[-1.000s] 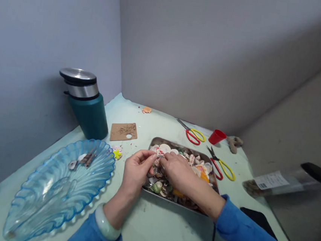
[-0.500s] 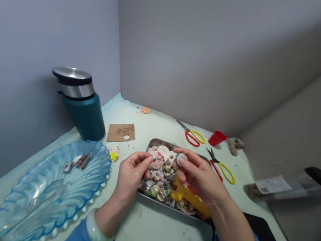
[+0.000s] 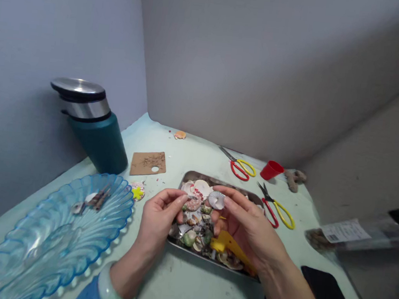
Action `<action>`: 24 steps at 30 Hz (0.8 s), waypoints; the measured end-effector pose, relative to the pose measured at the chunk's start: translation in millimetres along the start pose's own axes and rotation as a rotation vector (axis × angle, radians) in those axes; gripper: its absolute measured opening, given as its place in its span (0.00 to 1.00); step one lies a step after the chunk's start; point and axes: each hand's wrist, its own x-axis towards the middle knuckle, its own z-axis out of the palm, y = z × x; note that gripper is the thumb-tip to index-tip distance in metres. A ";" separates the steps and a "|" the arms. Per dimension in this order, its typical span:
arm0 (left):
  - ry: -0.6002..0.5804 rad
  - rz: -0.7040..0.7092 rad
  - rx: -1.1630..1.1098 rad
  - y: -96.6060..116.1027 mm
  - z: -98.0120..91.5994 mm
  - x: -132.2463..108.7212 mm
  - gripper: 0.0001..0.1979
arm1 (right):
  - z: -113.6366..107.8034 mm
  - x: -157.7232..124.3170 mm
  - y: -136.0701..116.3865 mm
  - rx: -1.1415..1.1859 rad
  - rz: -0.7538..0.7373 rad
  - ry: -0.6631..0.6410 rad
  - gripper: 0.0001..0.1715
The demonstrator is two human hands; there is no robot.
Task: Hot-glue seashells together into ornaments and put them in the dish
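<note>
Between the thumb and fingers of my right hand [image 3: 242,215] is a pale, ribbed seashell [image 3: 216,200], its fluted face turned toward me. My left hand [image 3: 161,214] pinches a small thin grey piece [image 3: 192,197], too small to name, its tip pointing at the shell. Both hands are over a metal tray [image 3: 203,259] filled with mixed shells, among them white fan-shaped ones and a green snail-like shell [image 3: 189,238]. A yellow plastic piece [image 3: 229,244] lies in the tray, partly hidden by my right hand.
On the left stand a blue scalloped dish [image 3: 52,248] with a few shells and a teal bottle [image 3: 97,142]. A brown card [image 3: 148,163] lies behind. Two scissors [image 3: 242,168], [image 3: 278,212], a red cup [image 3: 271,170] and a black flat object [image 3: 330,296] are at the right.
The shell in my right hand has turned so its ribbed face shows more, and it has come slightly nearer my left fingertips. The view has shifted a little.
</note>
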 end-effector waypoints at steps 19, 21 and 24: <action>0.012 0.081 -0.004 1.8 4.6 -3.2 0.10 | 17.8 -6.7 32.4 -1.075 -0.748 0.214 0.11; 0.014 0.091 0.003 0.5 4.5 -4.0 0.09 | 17.6 -6.0 35.1 -1.137 -0.818 0.205 0.11; 0.015 0.097 0.004 0.2 4.6 -4.6 0.09 | 16.7 -4.3 37.1 -1.170 -0.853 0.212 0.11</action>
